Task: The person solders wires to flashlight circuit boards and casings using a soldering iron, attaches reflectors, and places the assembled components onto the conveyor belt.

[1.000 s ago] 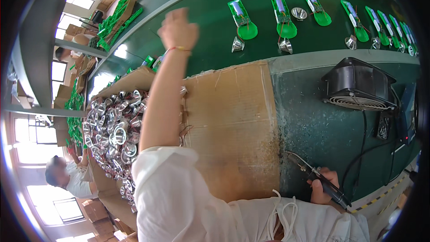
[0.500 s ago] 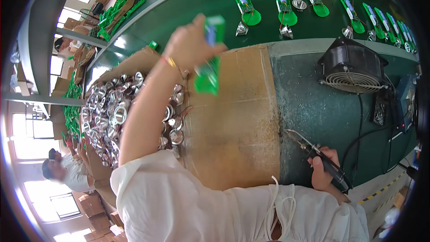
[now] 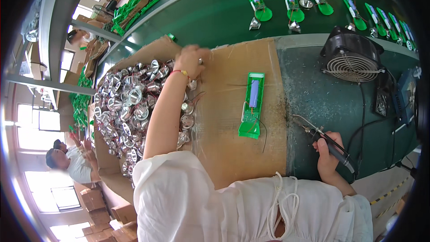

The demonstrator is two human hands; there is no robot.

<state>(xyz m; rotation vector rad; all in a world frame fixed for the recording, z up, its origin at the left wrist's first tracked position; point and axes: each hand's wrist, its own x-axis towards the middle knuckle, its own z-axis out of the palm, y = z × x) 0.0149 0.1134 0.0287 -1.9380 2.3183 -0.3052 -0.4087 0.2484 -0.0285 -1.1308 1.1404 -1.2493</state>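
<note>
A long green circuit board (image 3: 252, 105) with a blue-grey cell and thin wires lies flat on a brown cardboard sheet (image 3: 233, 152) in front of me. My left hand (image 3: 191, 61) reaches over the near edge of a heap of silver reflector cups (image 3: 130, 107), its fingers curled around one small cup. My right hand (image 3: 329, 154) rests on the dark green bench to the right of the board. It grips a black soldering iron (image 3: 329, 142) whose tip points toward the board, a short way off it.
A black fan (image 3: 354, 56) stands at the right on the bench, with cables and a small unit (image 3: 405, 94) beside it. More green boards (image 3: 291, 4) and silver cups lie on the green belt (image 3: 210, 13) behind. Other people (image 3: 71, 163) sit at far left among cartons.
My left hand brought a green board from the belt, laid it on the cardboard, then moved left to the heap of cups. The right hand kept the iron almost still.
</note>
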